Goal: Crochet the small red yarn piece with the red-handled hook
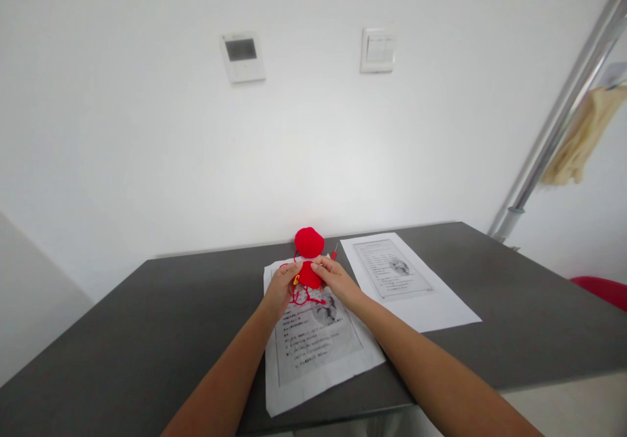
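Observation:
A flat red crocheted piece [310,276] is held between my two hands over a printed sheet [313,365]. My left hand [283,287] pinches its left edge, with a small yellow stitch marker [296,280] by the fingertips. My right hand [336,278] grips the right side, thumb on top. Loose red yarn [308,298] dangles below the piece onto the paper. Just behind my hands sits a ball of red yarn [309,242]. A crochet hook with a red handle [334,254] lies right of the ball.
A second printed sheet [416,306] lies to the right on the dark table [196,332]. The white wall behind carries a thermostat panel [243,58] and a light switch [378,50]. At right are a metal pole [553,130], hanging cream gloves [582,140] and a red seat edge [600,289].

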`<state>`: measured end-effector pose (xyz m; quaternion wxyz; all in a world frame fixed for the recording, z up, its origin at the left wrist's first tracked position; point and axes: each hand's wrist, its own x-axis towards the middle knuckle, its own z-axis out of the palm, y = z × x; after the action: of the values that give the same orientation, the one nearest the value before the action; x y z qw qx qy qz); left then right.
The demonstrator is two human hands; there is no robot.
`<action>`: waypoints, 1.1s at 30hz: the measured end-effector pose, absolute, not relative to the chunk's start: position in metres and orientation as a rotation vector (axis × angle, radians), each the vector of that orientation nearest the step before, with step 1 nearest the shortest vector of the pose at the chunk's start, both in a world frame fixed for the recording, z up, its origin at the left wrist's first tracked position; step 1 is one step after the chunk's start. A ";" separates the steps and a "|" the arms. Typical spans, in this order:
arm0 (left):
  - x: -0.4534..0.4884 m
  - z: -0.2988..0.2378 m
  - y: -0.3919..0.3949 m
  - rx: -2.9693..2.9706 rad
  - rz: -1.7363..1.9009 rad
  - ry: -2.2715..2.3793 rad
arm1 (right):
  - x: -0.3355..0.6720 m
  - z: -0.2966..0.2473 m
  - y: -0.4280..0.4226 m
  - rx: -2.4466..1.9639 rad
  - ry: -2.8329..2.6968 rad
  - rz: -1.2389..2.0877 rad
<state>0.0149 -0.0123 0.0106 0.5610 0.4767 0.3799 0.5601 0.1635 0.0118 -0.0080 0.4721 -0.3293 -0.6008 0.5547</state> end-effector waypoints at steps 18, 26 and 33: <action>0.018 0.012 -0.013 0.948 1.393 0.870 | 0.165 0.001 0.005 -0.786 -1.509 1.430; 0.012 0.010 -0.005 1.078 1.667 1.137 | 0.168 0.000 0.010 -0.816 -1.388 1.322; 0.010 0.007 -0.005 1.213 1.620 1.247 | 0.165 -0.002 0.011 -0.803 -1.337 1.379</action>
<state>0.0099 -0.0053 0.0066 0.3730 0.4735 0.4867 0.6323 0.1645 0.0113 -0.0016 0.5054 -0.3328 -0.5543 0.5714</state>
